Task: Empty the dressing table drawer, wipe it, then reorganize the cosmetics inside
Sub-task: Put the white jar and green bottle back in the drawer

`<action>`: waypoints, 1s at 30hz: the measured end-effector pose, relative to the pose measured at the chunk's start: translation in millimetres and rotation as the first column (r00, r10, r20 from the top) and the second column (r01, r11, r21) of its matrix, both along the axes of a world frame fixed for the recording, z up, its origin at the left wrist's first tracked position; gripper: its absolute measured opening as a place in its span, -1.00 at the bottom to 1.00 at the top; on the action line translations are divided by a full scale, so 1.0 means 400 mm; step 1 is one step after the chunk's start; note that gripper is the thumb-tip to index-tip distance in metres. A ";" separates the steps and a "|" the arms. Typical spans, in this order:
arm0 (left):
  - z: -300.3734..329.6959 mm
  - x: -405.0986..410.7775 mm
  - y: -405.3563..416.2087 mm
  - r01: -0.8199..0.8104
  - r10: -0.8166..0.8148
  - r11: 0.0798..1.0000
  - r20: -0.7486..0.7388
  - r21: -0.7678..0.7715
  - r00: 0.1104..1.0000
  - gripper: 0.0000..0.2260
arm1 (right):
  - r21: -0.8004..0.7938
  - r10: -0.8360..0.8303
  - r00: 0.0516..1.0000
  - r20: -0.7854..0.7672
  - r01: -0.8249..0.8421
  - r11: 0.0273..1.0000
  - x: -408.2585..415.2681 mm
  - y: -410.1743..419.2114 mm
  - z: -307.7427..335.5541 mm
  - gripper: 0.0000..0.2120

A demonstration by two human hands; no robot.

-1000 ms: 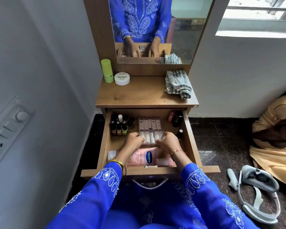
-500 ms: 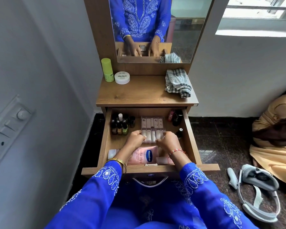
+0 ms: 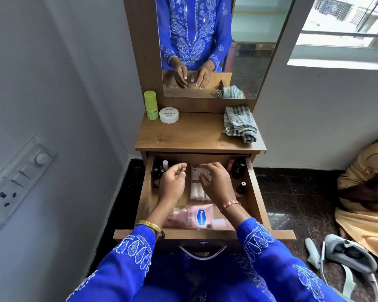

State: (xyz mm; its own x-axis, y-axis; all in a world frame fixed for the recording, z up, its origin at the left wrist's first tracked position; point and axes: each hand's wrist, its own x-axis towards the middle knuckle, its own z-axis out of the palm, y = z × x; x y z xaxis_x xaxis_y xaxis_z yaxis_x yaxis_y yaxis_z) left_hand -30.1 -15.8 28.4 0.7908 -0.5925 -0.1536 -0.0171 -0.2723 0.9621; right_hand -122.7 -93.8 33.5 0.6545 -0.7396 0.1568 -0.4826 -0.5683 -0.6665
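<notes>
Two hands over drawer (image 3: 252, 188) | left hand (image 3: 172, 182) loosely curled, empty grip | right hand (image 3: 217, 182) grip seemingly empty, above clear box (image 3: 197, 184) | bottles (image 3: 162, 168) beside left | nudge box square, don't topple bottles

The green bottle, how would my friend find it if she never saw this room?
Look at the wooden dressing table top under the mirror. At its back left corner stands the green bottle, upright beside a white nail polish tub. It is the only tall, lime-green thing there.
</notes>
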 end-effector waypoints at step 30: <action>0.122 0.214 -0.043 -0.242 0.220 0.959 -0.152 -0.147 0.964 -0.78 | -0.281 0.123 0.964 -0.236 -0.189 0.941 0.343 -0.134 0.103 -0.67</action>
State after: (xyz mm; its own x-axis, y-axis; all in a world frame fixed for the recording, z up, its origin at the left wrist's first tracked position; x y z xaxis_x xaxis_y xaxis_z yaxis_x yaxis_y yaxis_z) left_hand 55.5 -33.2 77.0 0.8879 -0.4220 -0.1831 0.1586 -0.0928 0.9830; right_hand 14.6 -147.3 74.6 0.7999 -0.5661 0.1991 -0.4831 -0.8043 -0.3460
